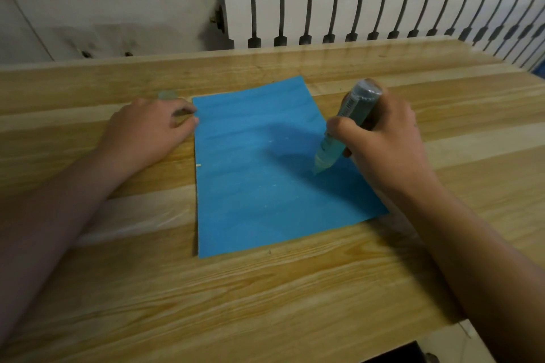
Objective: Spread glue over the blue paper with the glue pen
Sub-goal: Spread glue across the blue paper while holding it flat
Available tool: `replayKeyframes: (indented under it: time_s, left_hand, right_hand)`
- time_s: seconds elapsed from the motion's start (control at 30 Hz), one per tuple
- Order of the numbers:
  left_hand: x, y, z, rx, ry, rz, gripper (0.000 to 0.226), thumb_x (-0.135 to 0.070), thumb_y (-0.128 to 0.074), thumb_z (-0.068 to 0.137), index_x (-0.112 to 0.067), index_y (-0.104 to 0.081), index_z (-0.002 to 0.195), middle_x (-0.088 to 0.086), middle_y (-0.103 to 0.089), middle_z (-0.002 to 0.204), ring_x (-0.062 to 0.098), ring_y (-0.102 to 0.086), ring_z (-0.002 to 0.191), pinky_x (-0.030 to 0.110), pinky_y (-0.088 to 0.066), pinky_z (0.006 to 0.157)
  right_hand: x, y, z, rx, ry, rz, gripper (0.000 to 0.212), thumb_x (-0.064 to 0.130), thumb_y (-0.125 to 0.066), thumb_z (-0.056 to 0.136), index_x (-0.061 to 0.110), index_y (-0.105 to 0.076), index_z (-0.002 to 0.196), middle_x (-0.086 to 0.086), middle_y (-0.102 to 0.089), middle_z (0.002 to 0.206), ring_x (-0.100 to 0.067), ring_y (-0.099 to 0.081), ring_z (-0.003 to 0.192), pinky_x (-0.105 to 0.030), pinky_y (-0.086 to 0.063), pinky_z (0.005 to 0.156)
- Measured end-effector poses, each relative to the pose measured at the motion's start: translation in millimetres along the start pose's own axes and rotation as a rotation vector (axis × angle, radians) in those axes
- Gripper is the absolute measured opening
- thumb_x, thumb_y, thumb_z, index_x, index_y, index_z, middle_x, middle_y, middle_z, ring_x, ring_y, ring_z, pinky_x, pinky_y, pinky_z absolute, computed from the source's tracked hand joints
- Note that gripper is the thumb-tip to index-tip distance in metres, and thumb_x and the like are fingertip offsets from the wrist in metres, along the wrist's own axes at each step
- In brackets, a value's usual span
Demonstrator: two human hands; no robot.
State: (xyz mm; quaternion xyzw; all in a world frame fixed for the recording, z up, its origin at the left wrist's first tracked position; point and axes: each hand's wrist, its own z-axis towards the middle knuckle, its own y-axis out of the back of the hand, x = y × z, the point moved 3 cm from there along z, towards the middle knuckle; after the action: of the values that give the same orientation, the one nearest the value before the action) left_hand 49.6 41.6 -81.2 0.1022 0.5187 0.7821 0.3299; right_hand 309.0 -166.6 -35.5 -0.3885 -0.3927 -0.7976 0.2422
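Closest in, pale plank wooden table, with two bare forearms reaching forward across it. On that, flat and slightly skewed, a rectangular sheet of blue paper, long axis running away from the body, far end swung a little to the right. Over the sheet's right-hand half, right hand clenched in a fist round a translucent green-grey glue pen. Leans steeply, butt end up and away to the right, tapered tip down and toward the near left. Touches or almost touches the paper about mid-length, not far from the right edge. Leaves most of the sheet lying left of the tip, so probably calls for strokes drawn leftward, across the short axis, then worked along the length. Plainly the nearer hand for that work. At the far-left corner, left hand loosely curled, gripping nothing, fingertips against the paper's left edge, apparently steadying it. Just beyond those knuckles, a small pale green cap-like piece, too blurred to identify. Farther back, white ribbed radiator against the wall.
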Motion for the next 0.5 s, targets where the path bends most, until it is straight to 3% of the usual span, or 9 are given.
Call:
replayKeyframes:
  time_s: [0.23, 0.5]
  left_hand:
    - [-2.5, 0.6, 0.1, 0.005, 0.018, 0.009, 0.033, -0.053, -0.05, 0.088, -0.037, -0.065, 0.113, -0.006, -0.055, 0.065, 0.029, -0.057, 0.076, 0.032, -0.038, 0.059]
    - [-3.2, 1.0, -0.5, 0.004, 0.02, -0.005, 0.032, -0.051, -0.052, 0.088, -0.036, -0.066, 0.113, -0.008, -0.056, 0.066, 0.029, -0.057, 0.078, 0.032, -0.037, 0.06]
  right_hand:
    - [-0.8, 2.2, 0.9, -0.023, -0.033, -0.013, 0.031, 0.029, -0.066, 0.076, 0.001, -0.054, 0.081, -0.013, -0.054, 0.067, -0.021, -0.049, 0.063, -0.054, -0.049, 0.057]
    - [0.8, 4.6, 0.4, -0.046, -0.035, -0.032, 0.03, 0.027, -0.068, 0.078, 0.0, -0.056, 0.085, -0.022, -0.06, 0.077, -0.023, -0.051, 0.064, -0.055, -0.05, 0.058]
